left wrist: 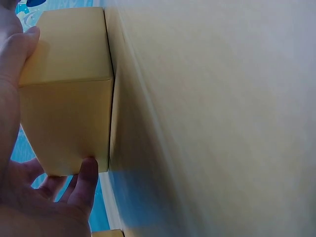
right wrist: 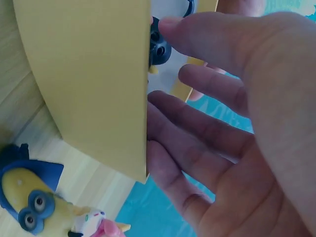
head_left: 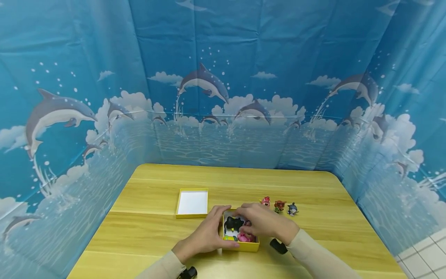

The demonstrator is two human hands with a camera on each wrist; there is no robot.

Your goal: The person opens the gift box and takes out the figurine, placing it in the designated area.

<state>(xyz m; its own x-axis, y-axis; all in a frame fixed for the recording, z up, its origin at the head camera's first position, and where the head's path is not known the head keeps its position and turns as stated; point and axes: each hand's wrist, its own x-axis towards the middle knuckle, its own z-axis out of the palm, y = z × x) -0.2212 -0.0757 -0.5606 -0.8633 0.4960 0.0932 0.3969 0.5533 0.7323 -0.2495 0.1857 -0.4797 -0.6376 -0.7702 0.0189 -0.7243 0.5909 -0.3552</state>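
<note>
A yellow open-topped box [head_left: 248, 247] stands on the table with several small toy figures in it. Among them are a black figure [head_left: 232, 223] and a pink figure [head_left: 245, 236]. My left hand [head_left: 208, 234] grips the box from its left side, thumb on the near wall and fingers at the far one. From the right, my right hand [head_left: 259, 220] reaches over the rim. In the right wrist view its thumb is by a dark figure's head [right wrist: 160, 43], apart from the fingers, with nothing visibly held. The box wall hides part of the inside.
A shallow yellow lid with a white inside [head_left: 192, 202] lies to the left of the box. Beyond the right hand, toy figures stand on the table: a red one [head_left: 266, 201], a brown-red one [head_left: 279, 205] and a grey-blue one [head_left: 292, 209]. Dolphin-print sheeting surrounds the table.
</note>
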